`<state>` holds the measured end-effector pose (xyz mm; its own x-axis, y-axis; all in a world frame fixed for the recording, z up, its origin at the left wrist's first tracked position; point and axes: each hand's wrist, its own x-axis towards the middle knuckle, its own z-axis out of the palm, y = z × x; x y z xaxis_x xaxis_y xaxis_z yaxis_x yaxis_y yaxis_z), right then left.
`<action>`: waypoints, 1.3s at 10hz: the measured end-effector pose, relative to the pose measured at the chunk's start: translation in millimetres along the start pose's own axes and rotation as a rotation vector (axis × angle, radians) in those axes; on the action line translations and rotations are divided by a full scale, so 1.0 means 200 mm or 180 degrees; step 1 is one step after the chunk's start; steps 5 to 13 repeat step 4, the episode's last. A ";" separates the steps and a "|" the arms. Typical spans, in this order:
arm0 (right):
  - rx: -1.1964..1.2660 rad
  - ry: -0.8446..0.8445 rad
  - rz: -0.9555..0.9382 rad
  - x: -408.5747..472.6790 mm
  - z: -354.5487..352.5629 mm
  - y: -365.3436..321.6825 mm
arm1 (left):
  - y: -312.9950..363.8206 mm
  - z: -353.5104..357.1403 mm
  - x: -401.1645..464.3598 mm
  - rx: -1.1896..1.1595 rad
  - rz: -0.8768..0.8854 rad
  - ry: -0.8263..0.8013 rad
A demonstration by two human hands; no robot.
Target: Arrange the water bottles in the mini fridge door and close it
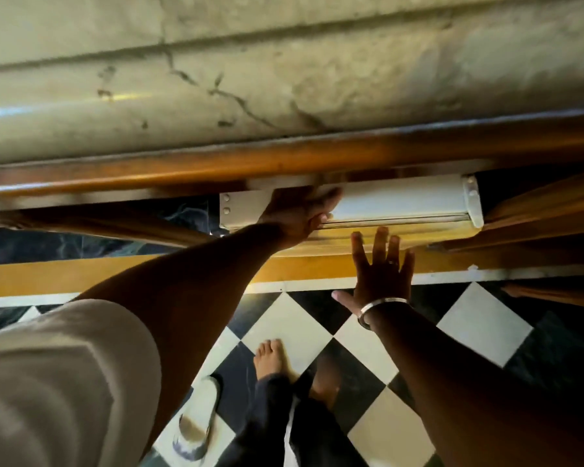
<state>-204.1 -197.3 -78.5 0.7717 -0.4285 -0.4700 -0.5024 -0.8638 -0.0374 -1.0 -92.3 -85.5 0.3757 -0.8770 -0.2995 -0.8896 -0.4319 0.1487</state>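
I look straight down at the white top edge of the mini fridge door [402, 200], set under a wooden counter edge. My left hand [300, 214] rests on the door's top edge near its left end, fingers curled over it. My right hand [383, 271] hovers flat with fingers spread just in front of the door, a metal bangle on the wrist. No water bottles are visible; the inside of the fridge and the door shelves are hidden.
A marble countertop [284, 62] with a wooden rim [216, 163] fills the upper view. Below is a black-and-white checkered floor [482, 321], my bare feet [270, 358] and a white slipper [199, 419]. Wooden cabinet panels [536, 210] flank the fridge.
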 end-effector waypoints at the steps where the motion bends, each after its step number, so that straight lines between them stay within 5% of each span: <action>1: 0.0082 -0.0134 0.0009 0.02 -0.01 0.01 | 0.08 0.06 -0.06 -0.0106 -0.0347 0.0023; 2: 0.0069 -0.0364 -0.0006 0.02 -0.04 0.01 | 0.18 0.09 -0.18 -0.0488 -0.0794 0.0032; 4: 0.0332 0.0322 -0.0431 -0.10 -0.15 0.03 | 0.37 0.04 -0.47 -0.0417 -0.1304 -0.0656; 13: 0.0332 0.0322 -0.0431 -0.10 -0.15 0.03 | 0.37 0.04 -0.47 -0.0417 -0.1304 -0.0656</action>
